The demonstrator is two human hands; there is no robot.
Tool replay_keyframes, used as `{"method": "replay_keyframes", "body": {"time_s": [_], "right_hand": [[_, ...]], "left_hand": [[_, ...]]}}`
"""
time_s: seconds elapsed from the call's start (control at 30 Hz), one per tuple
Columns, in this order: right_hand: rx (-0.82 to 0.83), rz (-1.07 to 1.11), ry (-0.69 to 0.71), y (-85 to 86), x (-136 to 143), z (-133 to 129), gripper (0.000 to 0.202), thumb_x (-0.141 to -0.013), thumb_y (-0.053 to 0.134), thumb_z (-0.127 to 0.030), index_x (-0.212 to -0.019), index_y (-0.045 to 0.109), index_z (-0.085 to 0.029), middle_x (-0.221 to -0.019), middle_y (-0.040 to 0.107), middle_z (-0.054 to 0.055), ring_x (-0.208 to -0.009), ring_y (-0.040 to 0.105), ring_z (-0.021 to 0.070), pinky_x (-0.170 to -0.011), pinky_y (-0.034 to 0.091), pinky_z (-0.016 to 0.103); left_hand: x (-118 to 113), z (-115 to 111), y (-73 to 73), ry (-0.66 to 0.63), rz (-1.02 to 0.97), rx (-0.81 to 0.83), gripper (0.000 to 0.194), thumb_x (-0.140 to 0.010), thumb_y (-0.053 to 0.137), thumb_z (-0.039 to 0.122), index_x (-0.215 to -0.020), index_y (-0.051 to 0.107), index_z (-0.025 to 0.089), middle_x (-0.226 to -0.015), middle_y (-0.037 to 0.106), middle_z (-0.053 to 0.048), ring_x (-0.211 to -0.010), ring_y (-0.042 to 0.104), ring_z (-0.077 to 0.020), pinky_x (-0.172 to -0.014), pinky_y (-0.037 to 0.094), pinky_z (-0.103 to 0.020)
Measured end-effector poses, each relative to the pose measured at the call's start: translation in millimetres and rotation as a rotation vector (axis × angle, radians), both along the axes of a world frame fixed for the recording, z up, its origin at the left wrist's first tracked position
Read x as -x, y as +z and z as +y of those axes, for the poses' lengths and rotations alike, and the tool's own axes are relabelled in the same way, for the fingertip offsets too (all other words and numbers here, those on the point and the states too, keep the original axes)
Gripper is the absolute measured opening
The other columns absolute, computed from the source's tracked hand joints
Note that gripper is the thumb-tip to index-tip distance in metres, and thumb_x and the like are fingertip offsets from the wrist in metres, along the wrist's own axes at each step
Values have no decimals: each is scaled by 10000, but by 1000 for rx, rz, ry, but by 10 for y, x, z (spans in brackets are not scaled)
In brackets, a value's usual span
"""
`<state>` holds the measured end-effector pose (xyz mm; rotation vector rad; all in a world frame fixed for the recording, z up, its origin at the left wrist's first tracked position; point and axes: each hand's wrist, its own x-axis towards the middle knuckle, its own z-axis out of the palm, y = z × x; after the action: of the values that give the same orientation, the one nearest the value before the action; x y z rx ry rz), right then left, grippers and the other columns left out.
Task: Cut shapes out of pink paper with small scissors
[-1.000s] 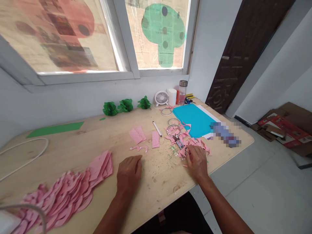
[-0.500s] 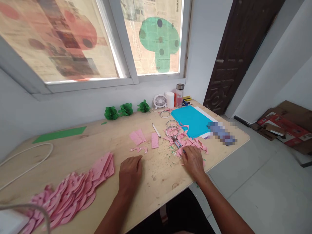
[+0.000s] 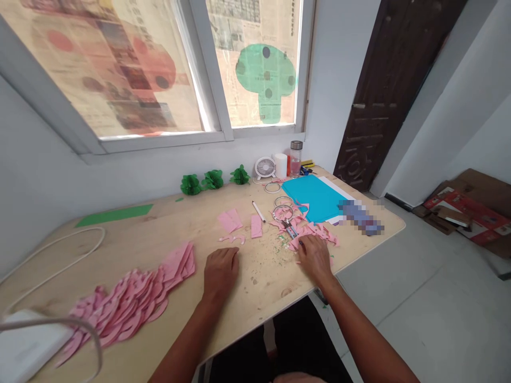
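My left hand point(image 3: 221, 268) rests on the wooden table point(image 3: 255, 298), its fingers curled in; whether anything is under them is hidden. Just beyond it lie a curvy pink cutout point(image 3: 232, 239) and pink rectangles point(image 3: 256, 226). My right hand point(image 3: 315, 256) is at the near edge of a heap of pink scraps point(image 3: 319, 232), fingers bent down and tips hidden. Scissors point(image 3: 288, 227) lie on the scraps, close to its fingertips. A long pile of pink wavy pieces point(image 3: 136, 298) spreads to the left of my left hand.
Behind are a white pen point(image 3: 258, 211), silver rings point(image 3: 283, 213), blue sheets point(image 3: 313, 198), green paper flowers point(image 3: 212, 180), a small fan point(image 3: 265, 168) and a glass bottle point(image 3: 296, 159). A white cable point(image 3: 99, 239) curves at left.
The view has shifted, so the table's left part appears farther right. Both hands keep about the same places on the table.
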<state>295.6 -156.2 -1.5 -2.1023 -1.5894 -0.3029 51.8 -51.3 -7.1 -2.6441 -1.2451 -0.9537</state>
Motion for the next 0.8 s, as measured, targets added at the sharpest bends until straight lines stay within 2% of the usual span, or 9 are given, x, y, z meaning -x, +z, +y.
{"method": "replay_keyframes", "body": {"time_s": [0.5,0.63,0.8], "right_hand": [[-46,17,-72,-45,-29,6,190,-829,464,-231,-669,559,-188,-684,612,58,-749,505,218,-706,279,323],[-49,73,-73,-58,-44,12,109,-792,488,-194,-800,596,-183,-729,623,58,-773,508,221,-717,282,321],[-60,142,-11,-69,-69,26,240,-764,480,-141,-971,597,-176,-809,645,62,-819,518,219,-733,298,315]], "left_hand": [[-25,9,-29,2,45,18,198,-796,413,222,-847,600,184,-860,670,-87,-827,590,-236,-762,412,-374],[-36,-8,-19,10,57,19,201,-801,405,216,-849,598,186,-848,667,-86,-824,588,-233,-766,408,-372],[-45,-34,3,23,72,24,200,-802,413,209,-849,605,179,-849,667,-89,-828,586,-235,-763,407,-367]]}}
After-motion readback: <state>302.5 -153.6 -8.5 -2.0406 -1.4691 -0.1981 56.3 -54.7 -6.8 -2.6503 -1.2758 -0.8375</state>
